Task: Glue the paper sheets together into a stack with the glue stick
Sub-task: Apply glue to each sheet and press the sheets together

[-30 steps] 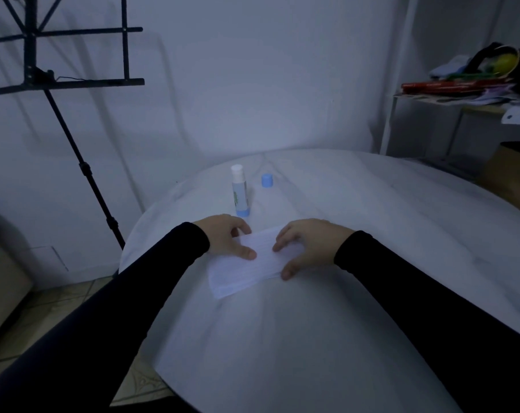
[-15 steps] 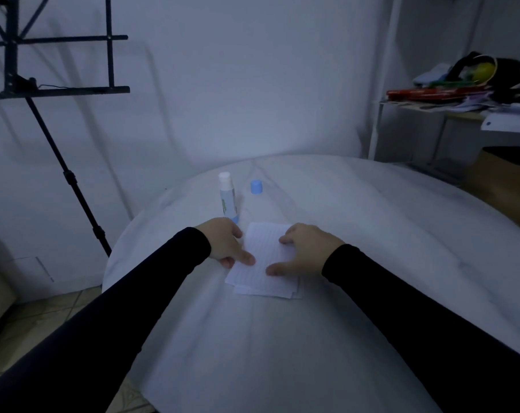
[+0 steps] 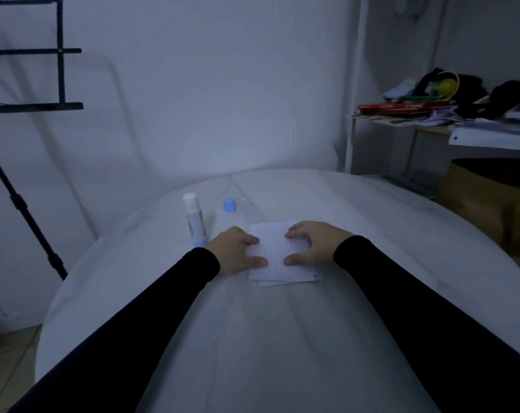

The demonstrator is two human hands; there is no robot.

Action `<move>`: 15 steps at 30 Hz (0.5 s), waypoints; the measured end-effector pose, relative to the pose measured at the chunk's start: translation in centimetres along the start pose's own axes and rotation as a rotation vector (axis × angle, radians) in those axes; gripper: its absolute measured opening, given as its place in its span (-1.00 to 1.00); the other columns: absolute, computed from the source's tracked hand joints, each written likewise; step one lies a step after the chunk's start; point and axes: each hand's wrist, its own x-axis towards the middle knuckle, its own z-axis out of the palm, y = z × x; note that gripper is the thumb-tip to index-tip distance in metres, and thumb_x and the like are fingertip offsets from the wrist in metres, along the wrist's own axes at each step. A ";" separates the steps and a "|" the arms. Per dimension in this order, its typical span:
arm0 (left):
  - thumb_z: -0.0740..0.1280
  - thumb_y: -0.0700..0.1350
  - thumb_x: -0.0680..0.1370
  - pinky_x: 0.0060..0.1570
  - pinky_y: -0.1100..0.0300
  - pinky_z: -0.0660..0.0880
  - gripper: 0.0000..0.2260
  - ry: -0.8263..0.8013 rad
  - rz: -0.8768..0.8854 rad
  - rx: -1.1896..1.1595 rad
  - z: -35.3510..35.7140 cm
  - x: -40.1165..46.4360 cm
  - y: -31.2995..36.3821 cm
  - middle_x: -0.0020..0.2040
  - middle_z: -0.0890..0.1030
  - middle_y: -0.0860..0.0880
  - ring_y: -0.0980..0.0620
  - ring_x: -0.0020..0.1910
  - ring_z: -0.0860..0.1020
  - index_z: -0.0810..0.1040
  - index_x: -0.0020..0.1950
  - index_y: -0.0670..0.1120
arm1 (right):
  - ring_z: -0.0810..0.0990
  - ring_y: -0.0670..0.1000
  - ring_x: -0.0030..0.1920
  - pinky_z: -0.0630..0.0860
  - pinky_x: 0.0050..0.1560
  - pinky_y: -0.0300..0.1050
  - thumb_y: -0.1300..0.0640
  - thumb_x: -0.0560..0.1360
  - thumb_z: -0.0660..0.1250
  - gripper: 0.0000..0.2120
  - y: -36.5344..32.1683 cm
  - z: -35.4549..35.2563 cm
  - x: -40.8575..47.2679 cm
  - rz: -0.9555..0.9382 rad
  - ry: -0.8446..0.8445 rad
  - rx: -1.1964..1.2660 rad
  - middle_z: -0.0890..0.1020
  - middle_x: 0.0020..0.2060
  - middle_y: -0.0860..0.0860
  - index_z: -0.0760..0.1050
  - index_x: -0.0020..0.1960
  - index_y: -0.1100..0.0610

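A round desk [image 3: 372,293] covered in white cloth fills most of the view, with a pale wall behind it. At far right a cluttered shelf [image 3: 431,120] carries a red box, papers and dark items, and a black music stand [image 3: 29,105] rises at the left edge. Two arms in black sleeves reach in from the bottom. The small stack of lined paper sheets [image 3: 279,257] lies flat on the desk between them, lower sheets peeking out unevenly at the near edge. The left hand [image 3: 234,248] rests on the stack's left edge with relaxed, spread fingers, its grip wide and holding nothing; the right hand [image 3: 312,242] presses the right side the same way. The uncapped glue stick [image 3: 194,219] stands upright just beyond the left hand, and its blue cap [image 3: 229,205] sits near it, apart.
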 end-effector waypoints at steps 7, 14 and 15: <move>0.36 0.22 0.47 0.41 0.08 0.21 -0.37 0.021 0.012 0.008 0.3 4.7 0.7 0.45 0.30 -0.04 -0.05 0.41 0.30 0.35 0.46 0.00 | 0.21 -0.03 0.46 0.10 0.47 0.08 -0.21 0.39 0.38 -0.30 1.8 -0.5 3.1 0.060 0.022 -0.001 0.22 0.47 -0.10 0.28 0.45 -0.04; 0.34 0.13 0.51 0.15 0.27 0.34 -0.54 0.174 0.094 -0.068 0.0 1.8 0.1 0.31 0.43 0.04 0.04 0.16 0.47 0.44 0.37 0.01 | 0.31 0.01 0.39 0.16 0.38 0.00 -0.07 0.46 0.30 -0.51 -0.5 -0.7 2.9 0.008 0.213 -0.066 0.32 0.41 -0.07 0.39 0.37 -0.03; 0.35 0.12 0.51 0.03 0.31 0.35 -0.60 0.219 0.112 -0.094 -0.2 0.9 -0.3 0.22 0.48 0.07 0.08 0.04 0.50 0.50 0.31 0.03 | 0.36 0.01 0.36 0.21 0.38 -0.01 -0.05 0.47 0.29 -0.56 -1.1 -0.7 3.0 -0.020 0.266 -0.040 0.38 0.38 -0.06 0.43 0.33 -0.02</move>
